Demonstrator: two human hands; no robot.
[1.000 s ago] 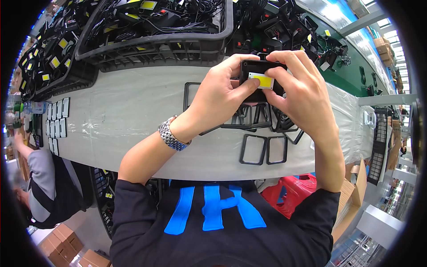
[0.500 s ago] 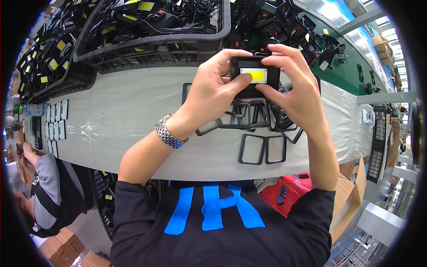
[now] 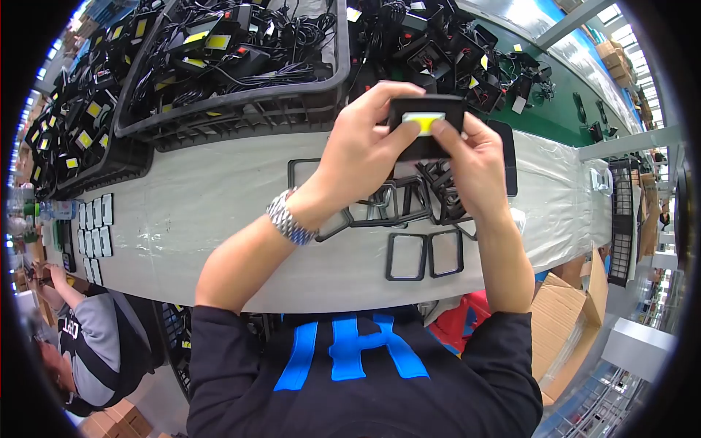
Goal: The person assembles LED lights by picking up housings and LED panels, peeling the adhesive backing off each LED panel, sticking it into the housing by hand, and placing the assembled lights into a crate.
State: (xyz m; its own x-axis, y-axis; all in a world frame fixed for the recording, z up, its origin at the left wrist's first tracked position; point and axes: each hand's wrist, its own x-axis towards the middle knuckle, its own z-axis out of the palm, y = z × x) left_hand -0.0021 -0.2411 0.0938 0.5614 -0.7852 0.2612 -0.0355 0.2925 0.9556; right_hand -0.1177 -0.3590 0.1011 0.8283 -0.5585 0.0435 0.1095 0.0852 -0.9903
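A black rectangular housing (image 3: 409, 150) with a yellow and white panel (image 3: 426, 124) is held up over the table between both hands. My left hand (image 3: 365, 142) grips its left side, thumb on the panel. On its right side, my right hand (image 3: 476, 157) is closed, with that thumb also at the panel. The housing is slightly blurred. Below the hands lie several black frames in an overlapping group (image 3: 394, 204). Nearer to me, two separate black frames (image 3: 406, 257) lie flat side by side.
A black crate (image 3: 241, 109) of cabled units stands behind, another (image 3: 124, 164) at left. More units lie on a green surface (image 3: 548, 117). Small pale plates (image 3: 95, 241) sit at left near a co-worker (image 3: 102, 336). A red stool (image 3: 460, 321) and open carton (image 3: 562, 321) are at right.
My right hand has shifted its grip, its fingers now lower on the housing's right side with the thumb on the panel. The view has shifted, and the co-worker has moved slightly.
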